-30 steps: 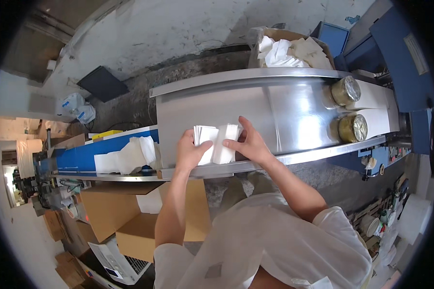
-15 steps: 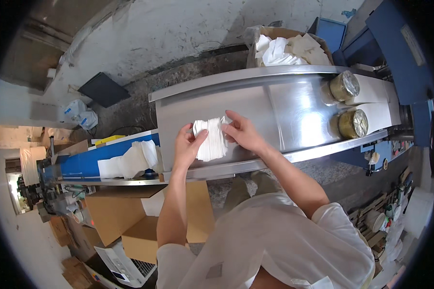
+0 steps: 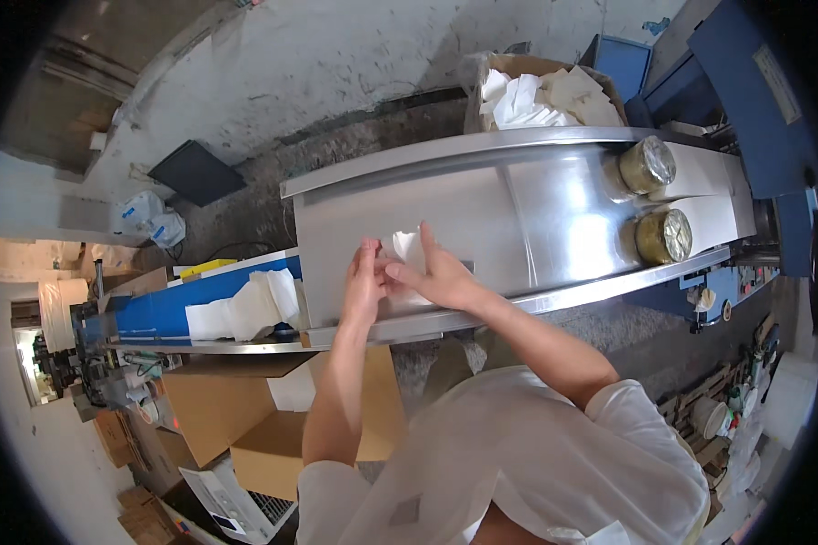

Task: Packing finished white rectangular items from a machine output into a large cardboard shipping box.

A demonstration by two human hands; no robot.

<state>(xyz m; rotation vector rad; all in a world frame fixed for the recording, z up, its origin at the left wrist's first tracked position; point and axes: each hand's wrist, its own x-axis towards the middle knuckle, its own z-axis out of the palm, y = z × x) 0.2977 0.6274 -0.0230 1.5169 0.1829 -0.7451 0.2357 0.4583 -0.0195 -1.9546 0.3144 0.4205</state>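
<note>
Over the steel table, my two hands press a stack of thin white paper pieces (image 3: 405, 243) between them. My left hand (image 3: 364, 286) is closed round its left side, fingers pointing up. My right hand (image 3: 443, 277) lies along the right side, its thumb reaching across the near face toward the left fingers. The hands cover most of the stack; just its upper part shows. To the left, more white paper pieces (image 3: 250, 304) lie in a leaning row on a blue conveyor belt (image 3: 154, 313).
Two wrapped cylindrical weights (image 3: 648, 164) (image 3: 663, 236) stand on paper sheets at the right end of the steel table (image 3: 482, 213). Beyond its raised rim sits a box of scrap paper (image 3: 554, 95). An open cardboard box (image 3: 273, 436) is below on the left, near my body.
My hands have come closer together around the white paper stack. The stack has turned and is squeezed narrower, so less of it shows.
</note>
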